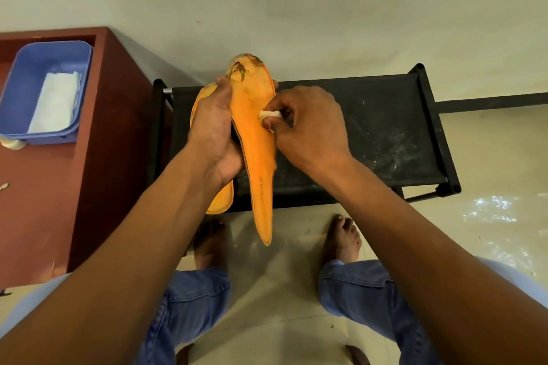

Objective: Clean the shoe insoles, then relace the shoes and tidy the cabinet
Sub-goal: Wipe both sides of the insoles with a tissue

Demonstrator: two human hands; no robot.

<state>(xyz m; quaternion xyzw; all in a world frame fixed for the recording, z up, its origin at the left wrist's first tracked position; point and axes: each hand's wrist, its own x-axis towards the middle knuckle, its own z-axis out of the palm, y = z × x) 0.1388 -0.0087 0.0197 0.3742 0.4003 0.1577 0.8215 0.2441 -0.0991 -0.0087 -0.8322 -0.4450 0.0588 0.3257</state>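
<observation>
Your left hand [214, 124] grips two orange insoles together, fingers curled round their upper halves; both are flat, foam-like and long, with frayed edges. The front insole [257, 139] stands nearly upright, its worn tip above your grip showing a dark, scuffed patch where the surface has peeled, and its narrow end hanging well below your palm. Faint printed writing runs along that lower part, too blurred to read. The second insole [221, 201] lies behind your hand, its rounded end showing just below your wrist. Your right hand [308, 124] has its fingers curled, pinching a small white wad [270, 114] against the front insole's face, just beside your left thumb. Both forearms reach forward from the lower corners, wrists bent inward toward each other. Behind your hands sits a black rack [385, 133] with a dusty fabric shelf and tube frame. Left of your grip a reddish-brown cabinet [89, 187] carries a blue plastic tub [26, 83] holding a folded white cloth [56, 104].
</observation>
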